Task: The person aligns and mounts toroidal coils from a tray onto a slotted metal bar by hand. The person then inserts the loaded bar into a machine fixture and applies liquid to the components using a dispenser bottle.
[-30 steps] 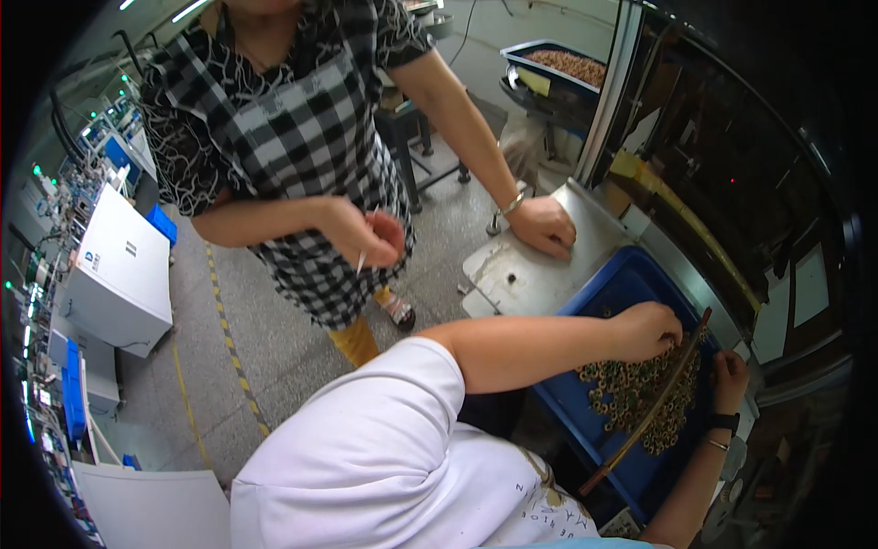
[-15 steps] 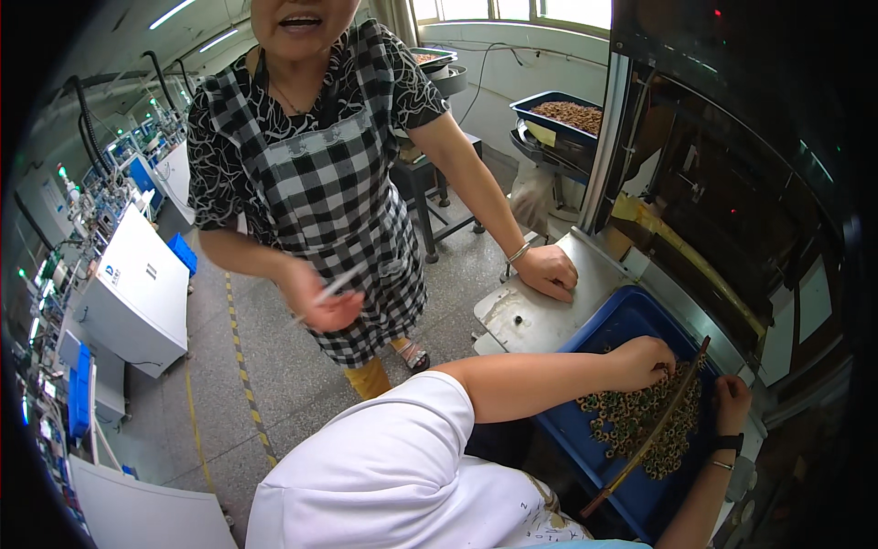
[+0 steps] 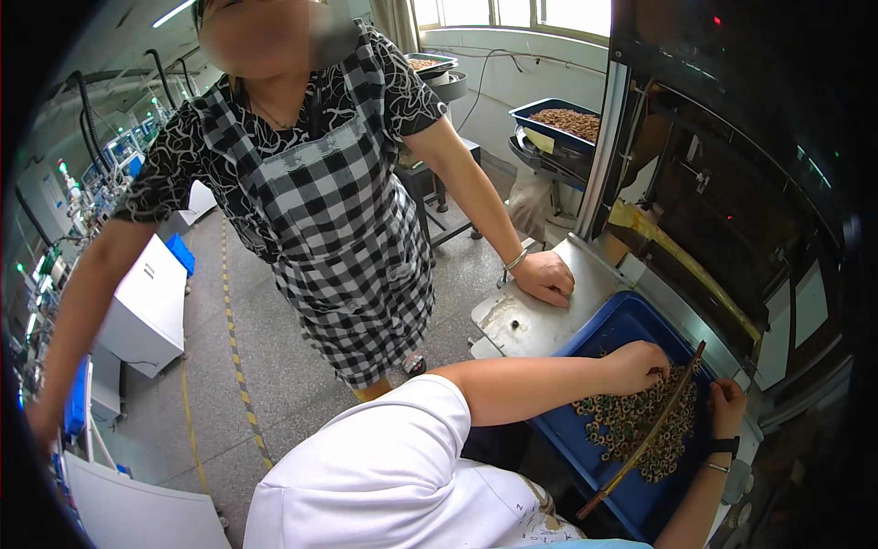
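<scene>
Two hands: in blue tray (image 3: 611, 331)
Left hand (image 3: 637, 363): fingers curled on small rings (image 3: 631, 423) (3 o'clock)
Right hand (image 3: 727, 405): grasping thin stick (image 3: 646, 441)

bright window daylight top | dark fisheye rim, bent edges | right side dim, perhaps underexposed

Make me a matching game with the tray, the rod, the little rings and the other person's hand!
Things:
1. tray
2. rod
3. rings
4. co-worker's hand

Descriptions:
A. resting flat on the metal shelf
B. blue
C. piled inside the tray
D. long and thin, lying slanted across the rings

Pairs: 1-B, 2-D, 3-C, 4-A
</scene>
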`<action>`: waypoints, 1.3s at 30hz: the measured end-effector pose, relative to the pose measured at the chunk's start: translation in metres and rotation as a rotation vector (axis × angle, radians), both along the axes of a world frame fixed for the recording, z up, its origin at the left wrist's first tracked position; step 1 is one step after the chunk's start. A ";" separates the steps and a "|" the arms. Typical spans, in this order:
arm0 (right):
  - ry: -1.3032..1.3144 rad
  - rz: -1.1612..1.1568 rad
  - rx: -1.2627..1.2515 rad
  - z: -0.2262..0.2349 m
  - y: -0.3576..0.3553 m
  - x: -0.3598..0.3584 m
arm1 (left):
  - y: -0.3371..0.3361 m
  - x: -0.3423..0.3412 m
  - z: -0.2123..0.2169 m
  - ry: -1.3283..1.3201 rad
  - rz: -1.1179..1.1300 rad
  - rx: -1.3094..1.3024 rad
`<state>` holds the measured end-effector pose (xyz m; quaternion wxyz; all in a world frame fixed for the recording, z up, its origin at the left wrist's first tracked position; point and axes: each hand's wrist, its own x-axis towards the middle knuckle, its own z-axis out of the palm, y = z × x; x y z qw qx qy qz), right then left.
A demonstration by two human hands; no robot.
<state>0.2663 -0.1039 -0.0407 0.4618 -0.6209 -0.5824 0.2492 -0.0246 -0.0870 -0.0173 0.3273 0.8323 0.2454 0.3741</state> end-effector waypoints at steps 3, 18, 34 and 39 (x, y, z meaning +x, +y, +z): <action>-0.004 -0.004 -0.004 0.005 -0.002 -0.002 | -0.001 -0.003 0.002 -0.009 0.000 0.014; 0.040 0.031 -0.021 0.012 -0.003 -0.003 | -0.003 -0.007 0.011 -0.016 -0.023 -0.009; -0.002 0.005 0.017 0.002 -0.011 0.006 | -0.005 0.002 0.003 -0.050 -0.045 0.029; 0.001 0.042 0.052 0.005 -0.003 -0.006 | -0.002 0.003 0.005 -0.133 0.020 0.062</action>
